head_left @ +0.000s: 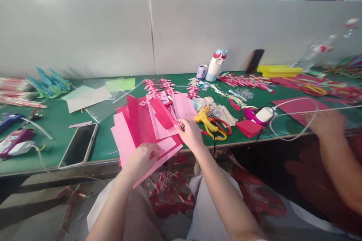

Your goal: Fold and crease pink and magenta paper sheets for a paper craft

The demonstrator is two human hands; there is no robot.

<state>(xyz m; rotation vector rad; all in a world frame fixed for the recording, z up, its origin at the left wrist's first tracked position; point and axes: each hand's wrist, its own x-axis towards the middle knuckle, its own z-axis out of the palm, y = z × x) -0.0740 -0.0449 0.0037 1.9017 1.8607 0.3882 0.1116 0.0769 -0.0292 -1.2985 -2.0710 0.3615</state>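
Pink and deep-red paper sheets [122,131] lie in a loose, overlapping pile at the table's front edge, some corners hanging over it. My left hand [144,157] has its fingers curled on a pale pink sheet [166,144] at the near side of the pile. Between the thumb and fingers of my right hand [190,132] is the edge of a folded red paper [162,115], tilted above the sheets. Just right of that hand lie a yellow glue gun [208,122] and orange-handled scissors [223,131]. Folded pink-and-white paper strips [154,89] sit behind the pile.
A smartphone [80,145] lies left of the pile on the green table [107,141]. A white bottle [215,67] and a can [201,71] stand by the partition [98,37]. At right, a co-worker's hand [326,122] rests on red paper, near a white cable [294,99]. Paper scraps litter the floor.
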